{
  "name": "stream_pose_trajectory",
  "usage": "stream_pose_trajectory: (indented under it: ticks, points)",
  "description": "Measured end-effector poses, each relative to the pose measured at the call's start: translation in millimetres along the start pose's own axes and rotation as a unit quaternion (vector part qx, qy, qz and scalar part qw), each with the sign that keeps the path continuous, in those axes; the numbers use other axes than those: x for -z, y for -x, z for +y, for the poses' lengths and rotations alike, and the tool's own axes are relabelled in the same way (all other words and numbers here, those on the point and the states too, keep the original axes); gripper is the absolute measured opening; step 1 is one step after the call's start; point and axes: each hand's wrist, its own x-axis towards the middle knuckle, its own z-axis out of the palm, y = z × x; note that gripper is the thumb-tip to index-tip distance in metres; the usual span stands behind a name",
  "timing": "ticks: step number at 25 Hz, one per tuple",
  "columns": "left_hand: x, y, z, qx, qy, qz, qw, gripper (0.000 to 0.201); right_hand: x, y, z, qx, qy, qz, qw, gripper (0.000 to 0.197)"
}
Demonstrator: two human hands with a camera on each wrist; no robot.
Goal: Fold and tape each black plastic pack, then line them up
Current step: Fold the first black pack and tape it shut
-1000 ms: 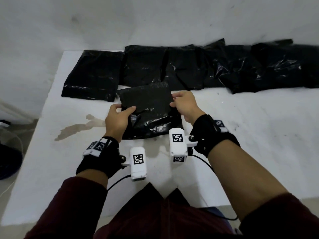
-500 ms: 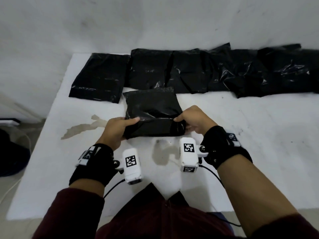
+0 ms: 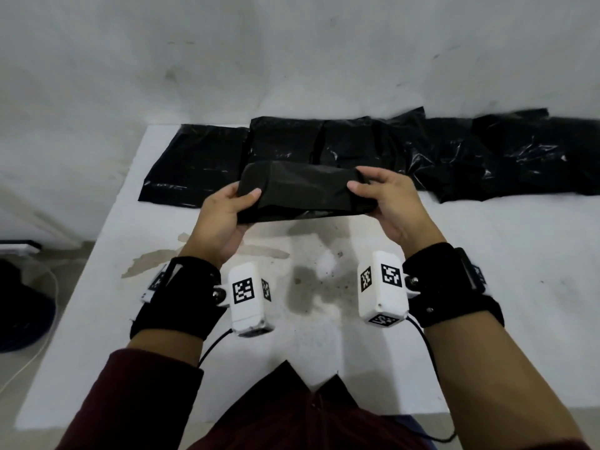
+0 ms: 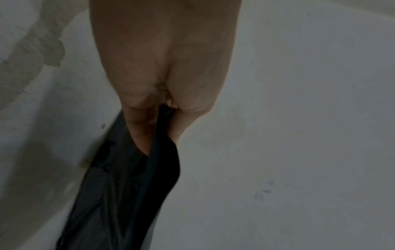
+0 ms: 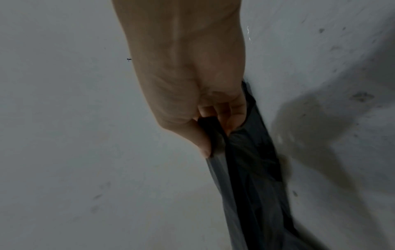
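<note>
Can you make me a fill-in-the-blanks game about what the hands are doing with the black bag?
1. The pack is held by ____ hands.
2. The left hand grips the pack's ____ end.
3. The held pack is ____ the table, not lying on it.
4. The other packs lie in a row along the table's ____ edge.

Missing words: two; left; above; far

Dim, flat light; wide-angle bending at the edges of all 3 views; both wrist views dark, soft, slightly blurred
</note>
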Motion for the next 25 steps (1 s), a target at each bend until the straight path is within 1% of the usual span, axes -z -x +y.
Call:
stream_pose_trajectory:
  ticks: [2,5,7,9,12,15,16,17,18,19,20,21,22,23,25]
  points:
    - [4.0,-0.3,-9.5,0.025,-0.019,0.002,1.0,0.028,5.6,3.7,9.0,-0.002,0.04,0.002,0.999,0.043]
    - [18.6,4.6,-42.1,0.126,-0.06,0.038,0.99,0.044,17.5,9.4,41.7,-0.075,0.127,0.018,0.989,0.051]
    - [27.9,11.4,-57.5,0.16,-0.081,0.058,0.982,0.044,24.4,10.9,60.1,-0.121,0.162,0.028,0.979,0.055]
    - [32.6,15.7,-64.3,0.157,-0.09,0.062,0.981,0.041,28.8,10.1,71.1,-0.13,0.196,0.026,0.972,0.058]
    - [35.3,16.1,-67.6,0.128,-0.143,0.085,0.978,0.035,29.9,8.1,78.1,-0.112,0.273,0.039,0.955,0.059]
    - [35.4,15.6,-73.8,0.101,-0.215,0.11,0.965,0.03,27.4,15.8,77.1,-0.088,0.366,0.061,0.924,0.056]
    - [34.4,16.8,-75.3,0.074,-0.246,0.124,0.958,0.032,25.6,19.7,76.6,-0.063,0.396,0.076,0.913,0.055]
    - [32.8,18.2,-76.2,0.027,-0.295,0.139,0.945,0.038,22.5,24.0,76.3,-0.026,0.42,0.092,0.903,0.054]
    - [29.6,20.2,-76.1,-0.037,-0.356,0.14,0.923,0.044,17.9,28.2,76.2,0.024,0.436,0.101,0.894,0.053]
    - [25.9,21.9,-75.7,-0.107,-0.42,0.12,0.893,0.05,12.1,30.9,78.1,0.075,0.452,0.098,0.884,0.053]
    - [20.5,22.5,-75.0,-0.17,-0.482,0.082,0.856,0.054,6.3,32.4,81.7,0.114,0.468,0.081,0.873,0.053]
    - [15.6,22.0,-75.9,-0.206,-0.54,0.033,0.815,0.059,0.4,33.5,86.9,0.132,0.486,0.053,0.863,0.054]
    - [11.2,21.4,-78.0,-0.218,-0.59,-0.016,0.777,0.064,-4.7,34.2,92.8,0.13,0.508,0.021,0.851,0.057]
    - [9.2,19.5,-83.1,-0.208,-0.636,-0.054,0.741,0.068,-7.6,34.7,99.8,0.113,0.532,-0.012,0.839,0.061]
    - [8.1,19.2,-94.9,-0.168,-0.708,-0.095,0.679,0.075,-8.3,36.9,111.8,0.076,0.568,-0.06,0.818,0.07]
